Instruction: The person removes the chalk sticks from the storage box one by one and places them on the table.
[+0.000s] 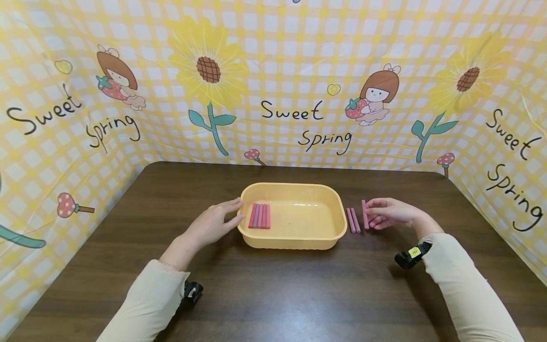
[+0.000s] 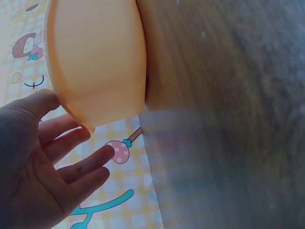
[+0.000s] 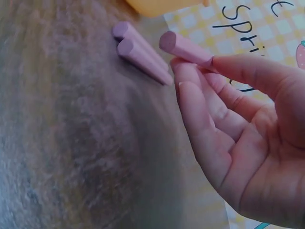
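The basin [image 1: 292, 243] looks smooth plastic, the sticks [image 1: 259, 216] matt, the table [image 1: 273, 294] wooden.

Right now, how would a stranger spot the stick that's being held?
On the brown table, find the yellow tub, then look past its right end. Two pink sticks lie there side by side. The held stick, also pink, is just beyond them, the only one pinched in the person's right fingers.
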Motion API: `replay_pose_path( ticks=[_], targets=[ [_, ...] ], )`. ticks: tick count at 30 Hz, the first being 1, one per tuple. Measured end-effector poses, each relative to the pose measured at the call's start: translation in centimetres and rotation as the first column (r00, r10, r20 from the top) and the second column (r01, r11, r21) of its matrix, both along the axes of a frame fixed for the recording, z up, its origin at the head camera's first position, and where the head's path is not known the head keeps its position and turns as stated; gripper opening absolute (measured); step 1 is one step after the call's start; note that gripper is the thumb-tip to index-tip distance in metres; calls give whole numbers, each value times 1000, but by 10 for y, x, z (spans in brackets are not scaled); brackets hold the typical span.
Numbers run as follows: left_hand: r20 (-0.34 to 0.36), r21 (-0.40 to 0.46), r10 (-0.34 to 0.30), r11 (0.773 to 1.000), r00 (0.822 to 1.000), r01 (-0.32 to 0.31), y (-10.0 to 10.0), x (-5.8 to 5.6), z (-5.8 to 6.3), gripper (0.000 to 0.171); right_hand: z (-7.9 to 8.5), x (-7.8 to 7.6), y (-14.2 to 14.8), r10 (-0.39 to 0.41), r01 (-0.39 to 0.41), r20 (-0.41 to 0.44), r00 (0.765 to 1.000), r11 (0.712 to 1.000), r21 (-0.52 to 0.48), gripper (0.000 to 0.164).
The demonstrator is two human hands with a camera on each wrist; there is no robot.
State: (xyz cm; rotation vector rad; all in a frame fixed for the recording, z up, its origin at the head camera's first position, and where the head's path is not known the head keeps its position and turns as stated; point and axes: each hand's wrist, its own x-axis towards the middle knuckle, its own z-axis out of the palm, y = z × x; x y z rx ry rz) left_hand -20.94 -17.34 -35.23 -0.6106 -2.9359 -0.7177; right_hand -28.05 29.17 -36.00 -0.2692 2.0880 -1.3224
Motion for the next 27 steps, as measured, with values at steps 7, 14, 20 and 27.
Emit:
replay_pose_path(
  ticks=[7, 14, 20, 27],
  targets=[
    [5, -3, 3, 1000, 1000, -3, 0, 0, 1, 48, -6, -1, -3, -29, 27, 21, 999, 998, 52, 39],
    [10, 1, 3, 1000, 1000, -3, 1, -1, 0, 49, -11, -4, -8, -57, 54, 25, 998, 995, 89, 38],
    [9, -1, 1, 1000, 1000, 0, 1, -1, 0, 49, -13, -6, -10, -52, 49, 28, 998, 994, 98, 36],
    [16, 4, 1, 1000, 1000, -1, 0, -1, 0, 50, -12, -5, -10, -66, 64, 15, 998, 989, 131, 33]
  ],
)
